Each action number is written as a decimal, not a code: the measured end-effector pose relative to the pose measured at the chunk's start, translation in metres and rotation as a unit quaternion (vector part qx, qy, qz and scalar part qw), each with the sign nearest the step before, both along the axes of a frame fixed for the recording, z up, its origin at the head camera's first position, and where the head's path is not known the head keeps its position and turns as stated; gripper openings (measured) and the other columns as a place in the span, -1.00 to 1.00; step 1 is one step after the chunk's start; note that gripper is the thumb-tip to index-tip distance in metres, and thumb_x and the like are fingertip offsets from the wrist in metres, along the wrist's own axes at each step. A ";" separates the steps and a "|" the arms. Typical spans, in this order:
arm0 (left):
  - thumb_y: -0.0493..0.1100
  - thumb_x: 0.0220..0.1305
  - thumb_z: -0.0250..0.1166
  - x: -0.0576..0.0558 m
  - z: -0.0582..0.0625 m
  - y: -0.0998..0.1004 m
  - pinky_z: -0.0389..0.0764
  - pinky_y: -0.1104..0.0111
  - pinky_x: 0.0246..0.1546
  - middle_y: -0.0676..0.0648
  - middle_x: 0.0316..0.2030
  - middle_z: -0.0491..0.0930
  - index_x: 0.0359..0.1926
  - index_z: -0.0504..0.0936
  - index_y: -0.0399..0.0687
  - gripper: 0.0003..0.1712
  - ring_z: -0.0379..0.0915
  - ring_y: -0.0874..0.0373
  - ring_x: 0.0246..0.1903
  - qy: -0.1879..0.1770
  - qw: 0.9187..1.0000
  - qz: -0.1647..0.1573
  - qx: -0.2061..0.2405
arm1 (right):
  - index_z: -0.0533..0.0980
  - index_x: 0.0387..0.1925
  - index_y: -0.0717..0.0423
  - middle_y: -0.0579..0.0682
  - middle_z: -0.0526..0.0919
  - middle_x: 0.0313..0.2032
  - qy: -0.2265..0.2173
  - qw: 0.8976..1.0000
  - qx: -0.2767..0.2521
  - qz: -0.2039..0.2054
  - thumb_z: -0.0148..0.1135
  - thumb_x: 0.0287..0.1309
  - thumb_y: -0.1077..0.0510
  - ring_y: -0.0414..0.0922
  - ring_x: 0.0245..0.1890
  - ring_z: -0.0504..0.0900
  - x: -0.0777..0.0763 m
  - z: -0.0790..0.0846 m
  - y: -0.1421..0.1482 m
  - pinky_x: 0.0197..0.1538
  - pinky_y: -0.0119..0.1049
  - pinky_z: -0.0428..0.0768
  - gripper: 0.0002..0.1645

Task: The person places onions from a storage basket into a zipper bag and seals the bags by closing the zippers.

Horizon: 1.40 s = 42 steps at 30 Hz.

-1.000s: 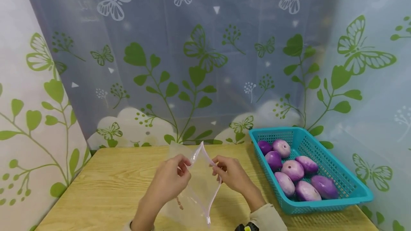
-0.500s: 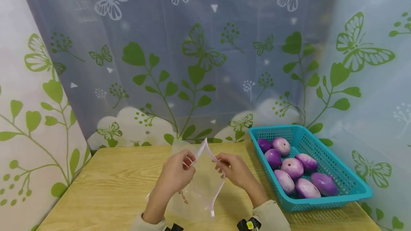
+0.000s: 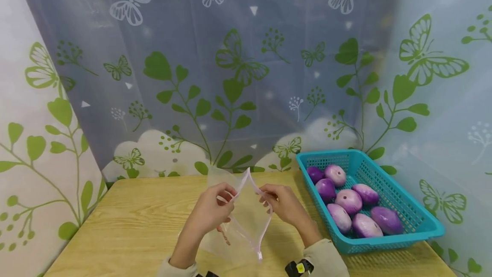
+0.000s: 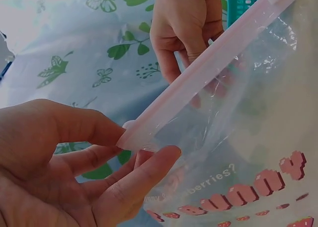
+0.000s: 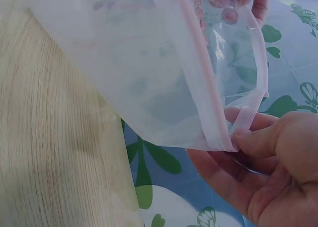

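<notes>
Between both hands a clear zip bag [image 3: 249,215] is held with its pink-edged mouth spread into a diamond. My left hand [image 3: 210,209] pinches the left side of the mouth between thumb and fingers. On the opposite side, my right hand [image 3: 286,205] pinches the pink zip strip [image 5: 211,105]. A small white slider [image 3: 259,255] sits at the mouth's near corner. Pink block lettering [image 4: 238,192] reading "bunny" shows on the bag in the left wrist view. Nothing but the see-through film and print shows inside the bag.
A teal plastic basket [image 3: 388,243] stands on the right of the wooden table [image 3: 142,217], holding several purple onions [image 3: 349,201]. Behind and at both sides hang sheets [image 3: 177,25] printed with butterflies and leaves.
Both hands and the bag have shifted slightly to the right, the left hand more than the right. The bag's mouth stays spread, and the onions have not moved in the basket.
</notes>
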<state>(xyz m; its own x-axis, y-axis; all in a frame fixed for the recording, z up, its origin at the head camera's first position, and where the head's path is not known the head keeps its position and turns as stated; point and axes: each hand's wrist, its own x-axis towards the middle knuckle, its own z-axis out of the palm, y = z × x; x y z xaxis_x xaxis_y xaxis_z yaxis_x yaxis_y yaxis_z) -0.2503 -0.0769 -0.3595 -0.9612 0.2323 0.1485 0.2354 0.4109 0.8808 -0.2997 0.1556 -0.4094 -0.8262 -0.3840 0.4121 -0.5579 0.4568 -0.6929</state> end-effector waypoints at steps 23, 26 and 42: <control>-0.41 0.15 0.29 0.000 -0.005 0.013 0.63 0.37 -0.54 -0.14 -0.29 0.65 -0.16 0.65 -0.16 -0.78 0.57 0.17 -0.51 0.049 0.998 0.010 -0.037 | 0.66 -0.07 0.27 0.25 0.73 -0.31 -0.030 0.999 -0.019 -0.006 0.09 0.41 0.43 0.13 -0.33 0.74 -0.007 -0.011 0.001 -0.39 -0.42 0.74 -0.76; -0.40 0.12 0.30 0.000 -0.005 0.014 0.60 0.38 -0.53 -0.11 -0.32 0.64 -0.16 0.66 -0.16 -0.77 0.58 0.17 -0.45 0.070 0.996 0.023 -0.049 | 0.65 -0.04 0.28 0.28 0.74 -0.28 -0.031 0.999 -0.027 -0.009 0.11 0.39 0.45 0.18 -0.29 0.75 -0.007 -0.012 -0.003 -0.36 -0.41 0.76 -0.75; -0.39 0.13 0.25 -0.002 -0.007 0.016 0.57 0.38 -0.55 -0.11 -0.32 0.65 -0.11 0.70 -0.15 -0.72 0.59 0.21 -0.50 0.077 0.994 0.061 -0.052 | 0.57 0.11 0.27 0.30 0.77 -0.14 -0.008 0.998 0.051 -0.048 0.21 0.30 0.41 0.12 -0.27 0.77 0.001 0.001 0.009 -0.36 -0.33 0.76 -0.65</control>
<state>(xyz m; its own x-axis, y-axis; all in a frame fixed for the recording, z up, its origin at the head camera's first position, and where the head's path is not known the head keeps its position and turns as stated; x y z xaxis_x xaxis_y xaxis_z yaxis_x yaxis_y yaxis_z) -0.2523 -0.0612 -0.3661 -0.9506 0.1376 0.2781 0.3078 0.5320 0.7888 -0.2991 0.1643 -0.4087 -0.8678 -0.3417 0.3609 -0.4968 0.5759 -0.6493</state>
